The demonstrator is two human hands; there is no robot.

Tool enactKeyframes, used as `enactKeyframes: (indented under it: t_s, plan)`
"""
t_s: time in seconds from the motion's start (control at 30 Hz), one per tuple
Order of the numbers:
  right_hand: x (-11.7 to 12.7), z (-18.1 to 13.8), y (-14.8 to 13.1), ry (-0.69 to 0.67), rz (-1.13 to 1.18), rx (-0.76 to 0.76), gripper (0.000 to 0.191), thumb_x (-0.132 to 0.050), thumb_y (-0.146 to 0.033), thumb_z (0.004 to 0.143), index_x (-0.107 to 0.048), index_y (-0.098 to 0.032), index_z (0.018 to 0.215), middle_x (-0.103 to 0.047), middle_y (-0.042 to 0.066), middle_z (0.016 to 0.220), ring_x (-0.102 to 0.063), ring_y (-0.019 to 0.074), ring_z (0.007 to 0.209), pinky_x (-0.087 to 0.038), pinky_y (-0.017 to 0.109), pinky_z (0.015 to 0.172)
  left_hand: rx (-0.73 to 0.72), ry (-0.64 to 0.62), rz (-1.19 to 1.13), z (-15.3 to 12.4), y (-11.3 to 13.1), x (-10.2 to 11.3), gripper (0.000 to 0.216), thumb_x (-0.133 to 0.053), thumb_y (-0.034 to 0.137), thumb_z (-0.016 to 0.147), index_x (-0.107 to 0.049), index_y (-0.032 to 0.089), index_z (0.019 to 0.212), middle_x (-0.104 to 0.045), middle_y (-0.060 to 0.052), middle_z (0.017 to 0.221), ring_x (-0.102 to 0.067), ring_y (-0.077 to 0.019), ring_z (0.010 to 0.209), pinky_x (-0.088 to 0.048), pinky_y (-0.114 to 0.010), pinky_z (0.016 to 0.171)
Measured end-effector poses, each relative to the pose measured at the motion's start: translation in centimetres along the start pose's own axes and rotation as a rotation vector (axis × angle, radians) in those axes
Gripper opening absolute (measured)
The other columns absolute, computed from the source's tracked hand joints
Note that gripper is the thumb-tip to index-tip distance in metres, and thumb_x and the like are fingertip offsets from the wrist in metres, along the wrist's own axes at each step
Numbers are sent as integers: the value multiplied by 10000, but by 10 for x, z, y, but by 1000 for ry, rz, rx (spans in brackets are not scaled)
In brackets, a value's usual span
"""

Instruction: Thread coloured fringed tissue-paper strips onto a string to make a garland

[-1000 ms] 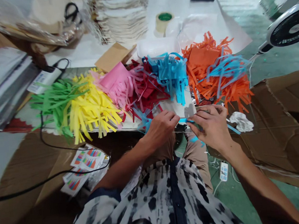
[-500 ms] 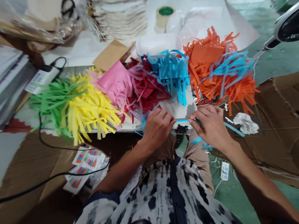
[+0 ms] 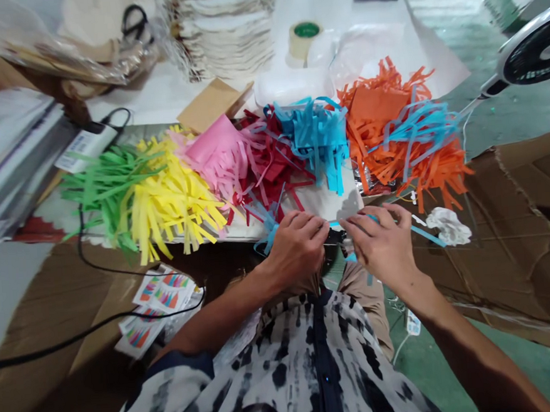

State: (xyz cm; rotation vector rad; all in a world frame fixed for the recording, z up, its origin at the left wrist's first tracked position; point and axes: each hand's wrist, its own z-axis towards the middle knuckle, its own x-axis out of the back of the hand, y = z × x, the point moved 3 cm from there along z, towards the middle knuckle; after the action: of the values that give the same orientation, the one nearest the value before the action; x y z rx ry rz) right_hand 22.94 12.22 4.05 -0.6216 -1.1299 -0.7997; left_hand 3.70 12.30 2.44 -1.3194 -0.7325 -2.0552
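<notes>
My left hand [image 3: 299, 242] is closed at the table's front edge, fingertips pinching a blue paper tassel [image 3: 270, 222] whose loose strands stick out to its left. A narrow blue band [image 3: 334, 224] spans the small gap to my right hand [image 3: 384, 242], which pinches it between thumb and fingertips. Beyond my right fingers a flat blue strip [image 3: 430, 236] slants down to the right. Fringed paper bundles lie just behind my hands: dark red [image 3: 277, 168], blue [image 3: 317, 134] and orange [image 3: 372, 108]. My palms hide part of the tassel.
Green [image 3: 107, 174], yellow [image 3: 171, 207] and pink fringe [image 3: 219, 150] lie on the left. A tape roll [image 3: 304, 44], stacked pale bundles [image 3: 229, 33] and a brown card [image 3: 209, 104] are behind. A crumpled white tissue [image 3: 448, 225] and a fan [image 3: 534, 46] are on the right.
My right hand has turned and its fingers have lifted and spread somewhat. The gap between my hands has narrowed slightly. Both hands still pinch the blue paper.
</notes>
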Motion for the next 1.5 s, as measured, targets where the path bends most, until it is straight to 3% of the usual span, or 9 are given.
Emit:
enactKeyframes:
  t_s: [0.33, 0.47, 0.57, 0.7, 0.87, 1.0, 1.1, 1.3, 1.5]
  plan:
    - [0, -13, -36, 85, -52, 95, 240, -627, -156, 1011, -760, -299, 1149, -821, 24, 1059, -662, 239, 1092, -346, 433, 936, 136, 221, -199, -33, 18, 1, 192, -601, 228, 1029, -775, 215, 1109, -816, -75, 1064, -739, -203, 1000, -545, -365, 904]
    - [19, -8, -30, 254, -72, 80, 240, -678, -158, 987, -763, -308, 1153, -832, -3, 1039, -696, 216, 1041, -338, 412, 904, 493, 225, -802, -22, 14, 16, 198, -651, 364, 1016, -797, 231, 1022, -824, -53, 1001, -762, -196, 924, -578, -335, 866]
    - [38, -1, -29, 357, -109, 110, 246, -717, -182, 965, -768, -320, 1162, -839, -9, 1014, -722, 217, 1010, -354, 411, 886, 768, 140, -1428, -11, 8, 20, 337, -856, 487, 830, -790, 192, 978, -809, -49, 891, -744, -184, 779, -575, -300, 741]
    - [56, 12, -27, 355, -107, 62, 247, -726, -223, 960, -793, -363, 1152, -844, -18, 982, -748, 235, 980, -386, 430, 886, 895, -35, -1862, -3, 3, 21, 487, -997, 448, 621, -796, 146, 947, -767, -38, 786, -669, -122, 658, -507, -240, 655]
    - [57, 29, -21, 322, 333, -171, 107, -718, -305, 973, -824, -297, 964, -823, 17, 896, -750, 240, 911, -494, 441, 908, 833, -17, -1801, 2, -2, 25, 400, -973, 451, 653, -795, 147, 844, -702, -8, 727, -593, -101, 635, -457, -239, 638]
    - [37, 38, -10, 184, 888, -469, 163, -792, -413, 901, -821, -258, 859, -787, 17, 826, -703, 204, 745, -530, 355, 708, 689, 169, -1586, 13, -12, 30, 326, -941, 427, 705, -771, 160, 784, -734, -28, 909, -654, -138, 856, -490, -248, 800]
    - [25, 42, 0, 86, 1085, -596, 214, -844, -452, 837, -836, -240, 864, -782, 12, 807, -667, 178, 691, -487, 304, 633, 663, 169, -1636, 19, -17, 24, 338, -930, 424, 716, -742, 150, 780, -739, -38, 926, -656, -138, 852, -492, -253, 809]
    - [30, 64, 15, -59, 1030, -455, 266, -789, -495, 884, -833, -234, 907, -782, 19, 861, -677, 184, 780, -487, 301, 714, 666, 219, -1609, 32, -30, 12, 369, -924, 419, 712, -701, 132, 778, -717, -27, 817, -628, -120, 751, -473, -237, 734]
    - [32, 147, 61, 246, 604, -399, 345, -670, -521, 959, -775, -210, 852, -785, 44, 879, -694, 217, 812, -497, 340, 775, 632, 204, -1568, 70, -55, 0, 342, -905, 398, 720, -699, 134, 785, -739, -39, 805, -661, -131, 726, -482, -240, 700]
